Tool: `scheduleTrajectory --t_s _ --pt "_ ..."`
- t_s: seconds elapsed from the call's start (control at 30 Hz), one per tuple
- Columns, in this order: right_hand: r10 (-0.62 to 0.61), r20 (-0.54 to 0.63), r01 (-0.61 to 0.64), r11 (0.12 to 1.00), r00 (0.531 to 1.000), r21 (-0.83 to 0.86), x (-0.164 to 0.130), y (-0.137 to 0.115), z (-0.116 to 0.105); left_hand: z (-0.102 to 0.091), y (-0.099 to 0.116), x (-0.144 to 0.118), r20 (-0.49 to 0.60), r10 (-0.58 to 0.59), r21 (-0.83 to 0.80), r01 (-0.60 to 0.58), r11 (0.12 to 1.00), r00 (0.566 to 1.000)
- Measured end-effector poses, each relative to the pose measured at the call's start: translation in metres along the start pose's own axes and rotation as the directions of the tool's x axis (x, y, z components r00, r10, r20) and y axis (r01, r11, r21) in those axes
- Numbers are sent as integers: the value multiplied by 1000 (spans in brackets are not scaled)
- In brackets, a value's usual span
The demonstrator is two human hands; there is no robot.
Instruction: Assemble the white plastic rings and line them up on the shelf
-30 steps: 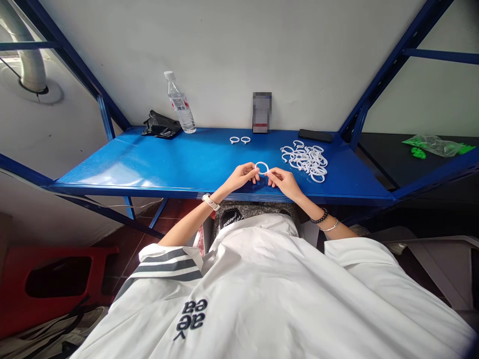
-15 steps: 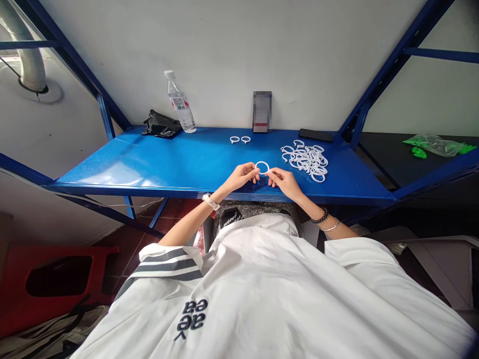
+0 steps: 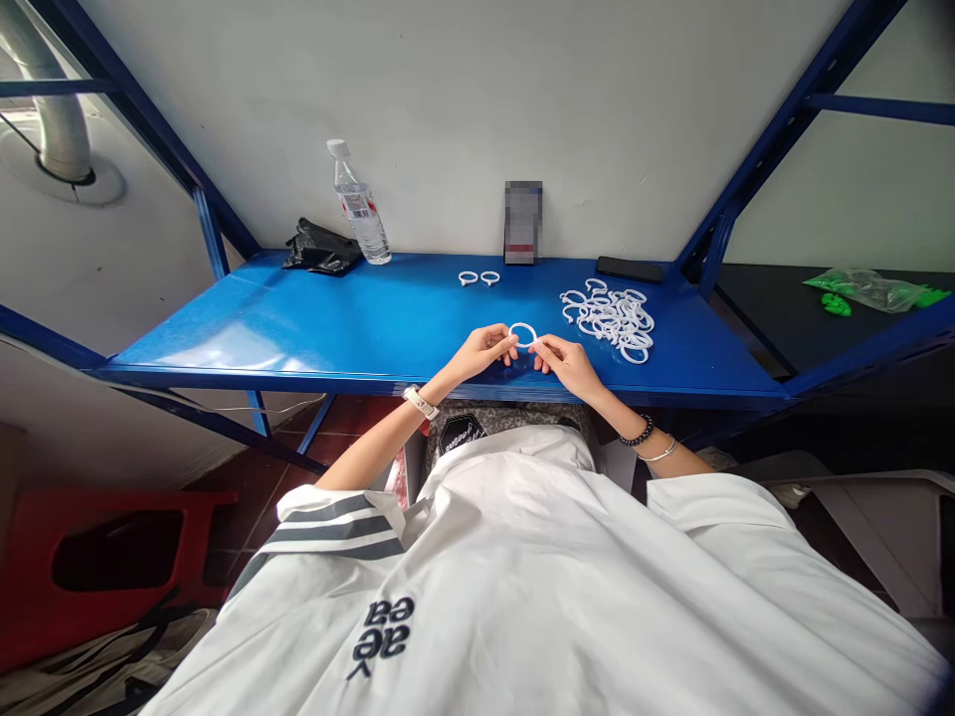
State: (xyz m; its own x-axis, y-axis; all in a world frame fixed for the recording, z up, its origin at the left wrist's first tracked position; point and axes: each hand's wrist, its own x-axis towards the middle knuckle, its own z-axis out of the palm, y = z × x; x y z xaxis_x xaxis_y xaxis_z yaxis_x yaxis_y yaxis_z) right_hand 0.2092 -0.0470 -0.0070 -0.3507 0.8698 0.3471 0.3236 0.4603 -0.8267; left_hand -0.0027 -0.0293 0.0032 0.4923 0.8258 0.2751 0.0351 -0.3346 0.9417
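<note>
A thin white plastic ring [image 3: 523,334] is held just above the near edge of the blue metal desk [image 3: 335,323], pinched on its left side by the left hand [image 3: 484,352] and on its right side by the right hand [image 3: 565,361]. The fingers of both hands are closed on the ring's rim, thumb against forefinger, so the loop stands open between them. The ring is judged to be very light and somewhat springy: a slim band like this would flex under pressure rather than resist it, and could snap if bent hard. Its smooth surface may slip, so a hold at opposite sides of the rim, as seen here, seems soundest. Whether the band has a gap or clasp cannot be told at this size. To the right, well apart from the hands, a loose heap of similar white rings [image 3: 613,317] lies on the desk, and two more small white rings [image 3: 478,278] lie side by side farther back. By the far wall stand a clear plastic water bottle [image 3: 359,206] and a crumpled black bag [image 3: 320,250]
</note>
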Motion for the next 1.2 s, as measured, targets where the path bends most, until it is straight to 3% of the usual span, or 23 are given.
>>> scheduleTrajectory --t_s 1.2 --pt "0 -15 0 1000 1000 -31 -1 -3 2 -2 -6 2 20 44 -6 -44 999 999"
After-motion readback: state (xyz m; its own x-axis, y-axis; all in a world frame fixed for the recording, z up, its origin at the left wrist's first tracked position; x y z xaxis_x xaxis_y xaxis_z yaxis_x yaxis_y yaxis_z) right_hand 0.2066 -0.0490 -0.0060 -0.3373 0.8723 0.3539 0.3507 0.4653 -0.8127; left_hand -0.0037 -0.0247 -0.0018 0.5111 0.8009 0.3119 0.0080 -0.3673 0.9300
